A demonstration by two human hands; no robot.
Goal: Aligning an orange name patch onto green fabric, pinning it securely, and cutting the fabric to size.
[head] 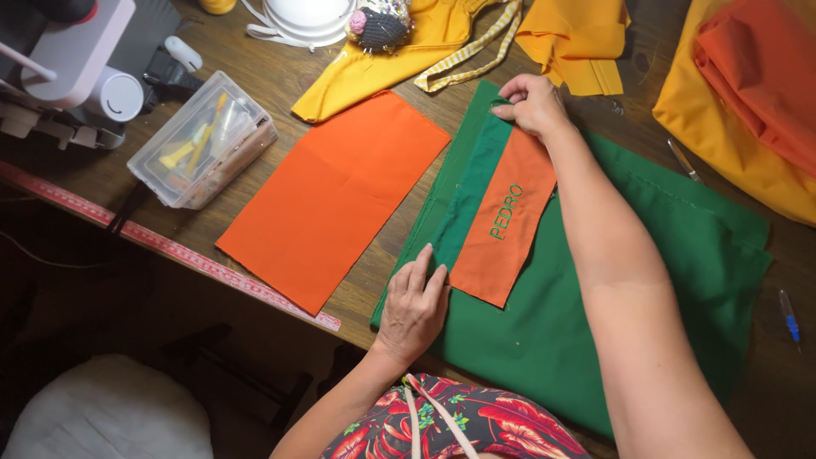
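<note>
The left hand [414, 308] lies flat, fingers together, pressing the near end of a teal strip [473, 191] and orange patch [504, 217] — both on green cloth [595, 297] on the table [280, 72]. The right hand [532, 104] pinches their far end. An orange rectangle [334, 197] lies just left.

I see a green cloth [595, 297], orange panels [333, 197], yellow fabric [399, 59], and a red floral top [459, 429].
</note>
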